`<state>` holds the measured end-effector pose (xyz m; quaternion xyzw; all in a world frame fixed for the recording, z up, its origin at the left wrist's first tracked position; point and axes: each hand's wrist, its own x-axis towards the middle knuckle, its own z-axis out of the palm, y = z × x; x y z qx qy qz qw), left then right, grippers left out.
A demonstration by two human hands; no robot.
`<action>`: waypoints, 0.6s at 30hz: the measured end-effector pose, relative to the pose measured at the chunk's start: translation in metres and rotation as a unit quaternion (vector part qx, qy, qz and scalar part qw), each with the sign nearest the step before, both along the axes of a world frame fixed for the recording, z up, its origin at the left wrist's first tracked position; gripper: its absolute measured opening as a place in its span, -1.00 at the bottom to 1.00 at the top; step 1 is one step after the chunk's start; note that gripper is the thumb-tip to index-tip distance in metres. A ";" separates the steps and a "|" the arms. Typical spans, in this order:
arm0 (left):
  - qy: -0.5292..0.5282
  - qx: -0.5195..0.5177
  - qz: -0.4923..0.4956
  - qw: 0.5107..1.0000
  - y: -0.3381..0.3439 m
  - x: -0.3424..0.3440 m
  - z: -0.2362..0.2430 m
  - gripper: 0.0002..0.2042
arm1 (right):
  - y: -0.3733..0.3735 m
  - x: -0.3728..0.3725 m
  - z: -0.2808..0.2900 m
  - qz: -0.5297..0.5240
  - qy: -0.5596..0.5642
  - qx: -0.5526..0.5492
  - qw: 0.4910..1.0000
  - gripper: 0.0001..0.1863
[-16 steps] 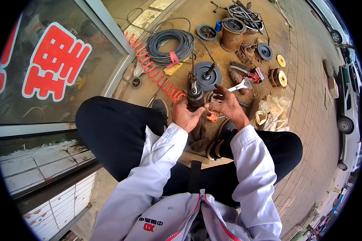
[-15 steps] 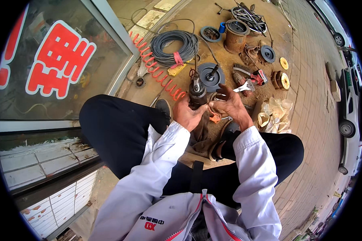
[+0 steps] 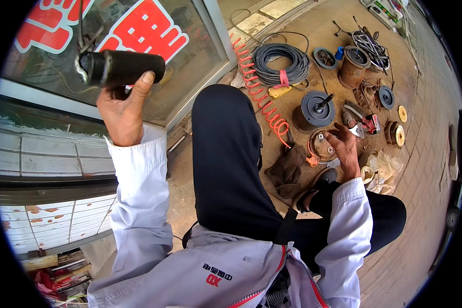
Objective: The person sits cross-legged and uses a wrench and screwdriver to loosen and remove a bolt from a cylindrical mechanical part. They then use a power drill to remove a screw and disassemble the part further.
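Raised at the upper left in front of the glass door, my left hand (image 3: 126, 110) grips a black cylinder with a metal hook-like fitting (image 3: 126, 68). A cord or cable runs up from the fitting end. My right hand (image 3: 345, 149) is low at the right, its fingers bent and apart, with nothing visible in them. Close by its fingertips lies a round rusty part (image 3: 321, 146) with small pale nut-like pieces on it. Just beyond stands a dark round motor-like housing (image 3: 308, 123) with an upright shaft. An orange clip-like piece (image 3: 312, 160) lies beside the rusty part.
A coiled grey cable (image 3: 264, 72) and a red spiral hose (image 3: 249, 77) lie by the door. A rusty pot-like housing (image 3: 352, 74), a basket of tools (image 3: 372, 49), a red-and-black tool (image 3: 370, 123) and crumpled plastic (image 3: 382, 169) are on the ground to the right.
My left hand has swung up and left with the black cylinder, away from the dark housing. My right hand has parted from it and stays low by the rusty part. The view has turned left.
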<state>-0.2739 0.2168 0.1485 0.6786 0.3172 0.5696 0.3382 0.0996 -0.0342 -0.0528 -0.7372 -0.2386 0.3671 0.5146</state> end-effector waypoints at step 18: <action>0.118 -0.405 0.340 0.841 -0.112 -0.189 -0.456 -0.61 | -0.029 -0.023 -0.022 0.137 0.000 -0.081 0.987 -0.49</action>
